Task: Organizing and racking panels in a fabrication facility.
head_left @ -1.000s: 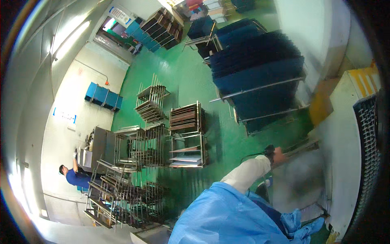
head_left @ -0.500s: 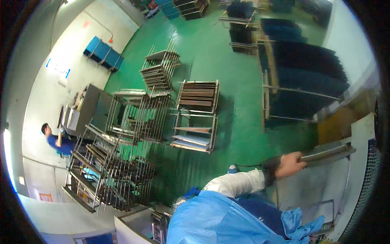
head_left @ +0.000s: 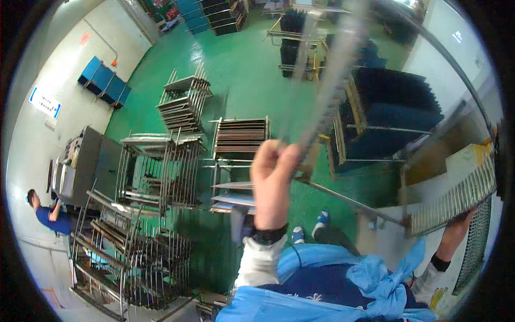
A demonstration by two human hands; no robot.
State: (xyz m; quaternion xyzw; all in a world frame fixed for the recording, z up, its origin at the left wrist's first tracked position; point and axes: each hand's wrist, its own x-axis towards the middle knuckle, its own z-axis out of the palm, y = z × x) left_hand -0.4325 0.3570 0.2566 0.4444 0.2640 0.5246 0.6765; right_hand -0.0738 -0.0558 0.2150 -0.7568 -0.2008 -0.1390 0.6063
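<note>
A metal rack with slotted, comb-like rails [head_left: 453, 199] is held up at a tilt on the right side of the view. My left hand [head_left: 273, 169] is closed round one of its long bars, which is blurred by motion and rises toward the top. At the far right, my right hand [head_left: 460, 222] is against the underside of the slotted rail, with its fingers mostly hidden behind it. A thin rod [head_left: 348, 199] of the rack runs between the two sides, above my shoes.
Wire racks [head_left: 158, 172] crowd the left, and one rack holding brown panels [head_left: 242, 137] stands mid-floor. Stacks of dark panels [head_left: 389, 115] stand at the right. A co-worker [head_left: 51, 214] is by a grey machine [head_left: 86, 163] at the far left. A mesh panel [head_left: 475, 247] edges the right.
The rack has come up from low on the right and now spans the upper right. My left hand has moved up and left with its bar. My right hand has come into view.
</note>
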